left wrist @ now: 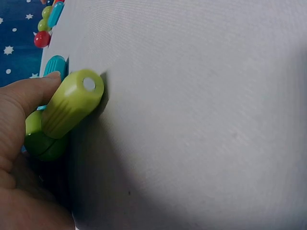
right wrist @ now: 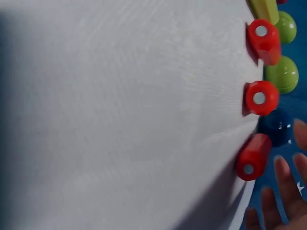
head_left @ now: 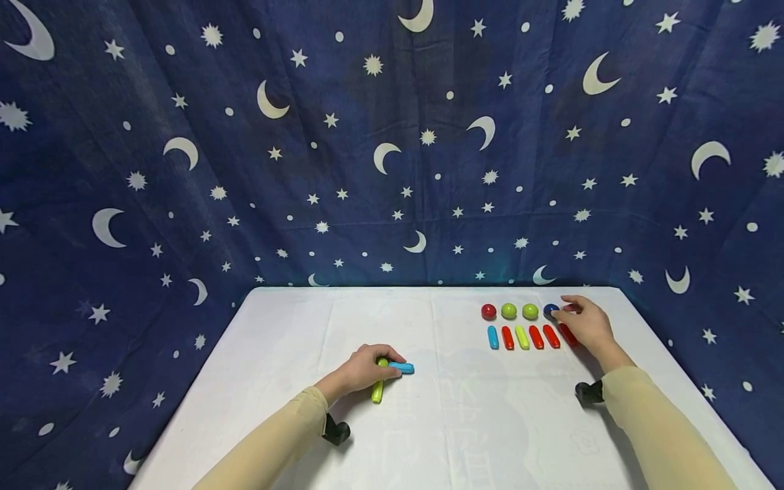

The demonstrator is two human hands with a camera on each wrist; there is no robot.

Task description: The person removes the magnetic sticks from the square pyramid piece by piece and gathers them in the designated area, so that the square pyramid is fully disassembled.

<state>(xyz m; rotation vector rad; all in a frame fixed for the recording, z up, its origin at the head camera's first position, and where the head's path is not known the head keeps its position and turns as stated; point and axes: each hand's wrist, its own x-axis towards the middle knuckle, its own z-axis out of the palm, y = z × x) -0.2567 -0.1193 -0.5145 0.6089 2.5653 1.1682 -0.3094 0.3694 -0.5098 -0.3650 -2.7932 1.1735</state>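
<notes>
My left hand (head_left: 366,368) pinches a blue magnetic rod (head_left: 405,367) between thumb and fingers. A green ball (head_left: 382,362) sits at that rod's left end, partly hidden by the hand. From the ball a yellow-green magnetic rod (left wrist: 72,103) extends towards the table's front; its end shows a round metal spot. My right hand (head_left: 589,325) is at the dark blue ball (head_left: 550,311), the last of the ball row. In the right wrist view its fingers (right wrist: 283,175) are spread and not closed round the ball (right wrist: 276,127). A red rod (head_left: 567,335) lies beneath this hand.
Beside the blue ball are two green balls (head_left: 530,312) and a red ball (head_left: 488,312). In front runs a row of rods: a blue rod (head_left: 493,337), a yellow rod (head_left: 522,337) and several red ones. A starry cloth (head_left: 392,204) hangs behind the white table (head_left: 465,422).
</notes>
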